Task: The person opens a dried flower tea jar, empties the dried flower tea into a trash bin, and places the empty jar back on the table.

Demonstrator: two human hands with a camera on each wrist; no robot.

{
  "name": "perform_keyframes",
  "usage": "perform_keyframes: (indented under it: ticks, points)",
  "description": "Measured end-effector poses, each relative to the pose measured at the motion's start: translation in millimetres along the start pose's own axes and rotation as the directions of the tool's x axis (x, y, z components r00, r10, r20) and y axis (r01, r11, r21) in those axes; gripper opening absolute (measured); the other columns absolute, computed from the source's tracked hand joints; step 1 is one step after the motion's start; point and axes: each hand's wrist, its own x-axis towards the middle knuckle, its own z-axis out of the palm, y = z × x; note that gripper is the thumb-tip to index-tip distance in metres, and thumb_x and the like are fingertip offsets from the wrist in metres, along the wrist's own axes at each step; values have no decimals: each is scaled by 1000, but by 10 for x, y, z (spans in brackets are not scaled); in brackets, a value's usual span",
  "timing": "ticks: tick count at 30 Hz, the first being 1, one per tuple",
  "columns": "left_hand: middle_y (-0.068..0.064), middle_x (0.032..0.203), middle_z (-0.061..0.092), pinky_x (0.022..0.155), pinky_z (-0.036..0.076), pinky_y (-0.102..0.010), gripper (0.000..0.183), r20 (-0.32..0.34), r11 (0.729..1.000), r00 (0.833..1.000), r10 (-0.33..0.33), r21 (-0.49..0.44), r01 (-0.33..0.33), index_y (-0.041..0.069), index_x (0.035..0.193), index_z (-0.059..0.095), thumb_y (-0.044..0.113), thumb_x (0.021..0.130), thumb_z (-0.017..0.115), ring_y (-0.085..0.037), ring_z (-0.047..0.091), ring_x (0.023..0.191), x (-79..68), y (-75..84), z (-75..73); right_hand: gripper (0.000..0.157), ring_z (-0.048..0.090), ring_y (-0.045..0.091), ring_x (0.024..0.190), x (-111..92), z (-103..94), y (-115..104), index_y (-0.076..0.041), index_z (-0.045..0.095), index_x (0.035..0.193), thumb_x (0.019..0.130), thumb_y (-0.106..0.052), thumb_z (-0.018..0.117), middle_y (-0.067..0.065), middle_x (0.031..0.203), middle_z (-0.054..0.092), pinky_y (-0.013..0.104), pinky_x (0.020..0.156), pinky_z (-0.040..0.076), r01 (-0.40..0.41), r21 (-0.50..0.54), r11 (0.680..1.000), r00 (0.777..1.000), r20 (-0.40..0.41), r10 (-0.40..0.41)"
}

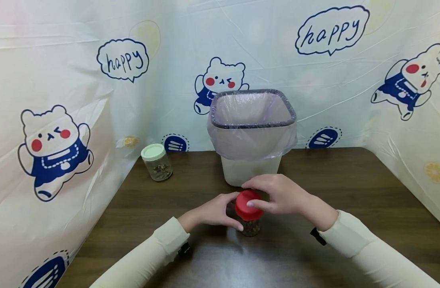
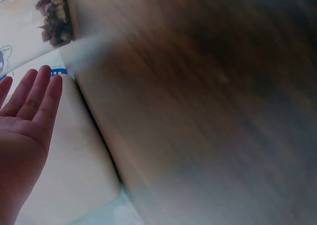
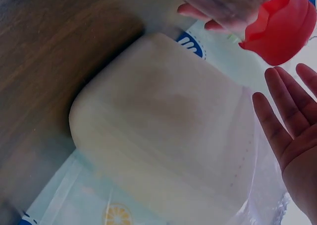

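A small glass jar [image 1: 251,227] with a red lid [image 1: 249,202] stands upright on the table, dark bits inside. At its left side my left hand [image 1: 215,210] curves around it, thumb low in front. Its fingers [image 2: 47,98] look straight in the left wrist view, short of the jar holding dried flower pieces [image 2: 55,17]. My right hand [image 1: 277,194] is at the lid from the right, thumb over its near side. In the right wrist view its fingers [image 3: 277,118] are spread, with a gap to the lid. Contact of either hand is hard to tell.
Just behind the jar stands a white bin [image 1: 252,170] lined with a thin plastic bag [image 1: 252,140]. A second glass jar [image 1: 159,170] with a pale green lid [image 1: 153,151] is at the back left of the wooden table [image 1: 191,256]. Printed curtains [image 1: 176,88] hang around the table.
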Motion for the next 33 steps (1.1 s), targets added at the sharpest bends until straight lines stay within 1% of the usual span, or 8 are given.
perform_keyframes:
  ticks: [3,10,16,20,23,28,33]
  points:
    - [10,125,58,95,45,-27,67,2,1000,1000,-12,-11,12,17,135,47,23,78,83,-6,56,110,8,13,22,44,63,12,99,6,38,-24,-7,66,116,94,-45,61,2,111,67,29,81,53,8,-19,1000,1000,7,-8]
    - [9,125,57,96,45,-28,65,18,999,1000,2,-39,-1,18,133,47,25,79,82,-8,55,113,49,30,70,45,62,14,97,14,83,-86,-10,65,118,90,-45,66,2,114,65,28,76,54,3,-110,994,999,38,1]
    - [10,122,58,93,47,-27,63,16,999,1000,-7,-40,8,21,129,48,28,78,83,-7,55,110,71,31,134,50,62,16,96,11,118,-137,-13,64,121,88,-51,64,2,115,65,30,73,54,-44,-182,982,996,74,58]
    - [10,119,59,89,49,-28,61,4,998,1000,-16,-60,16,23,127,48,30,78,83,-8,57,107,76,36,167,54,63,17,94,14,142,-173,-13,65,121,88,-55,62,3,114,65,32,72,55,-68,-230,971,994,68,86]
    - [9,119,59,89,49,-28,61,-3,997,1000,-22,-72,21,23,127,48,30,77,83,-9,57,106,80,45,182,56,63,17,91,21,158,-199,-13,65,120,88,-59,60,3,111,66,33,70,55,-80,-266,961,993,58,99]
    - [9,116,60,86,50,-28,62,-17,996,999,-50,-73,49,23,125,47,30,76,85,-9,59,102,92,71,201,59,62,17,86,35,196,-226,-13,65,118,87,-62,59,3,107,66,33,67,53,-106,-314,944,990,60,131]
    - [9,113,60,83,51,-27,62,-16,995,997,-79,-63,78,22,124,48,30,75,85,-8,59,99,106,93,216,61,62,17,82,45,229,-251,-12,66,116,87,-65,56,3,103,66,34,64,52,-122,-353,928,984,77,159]
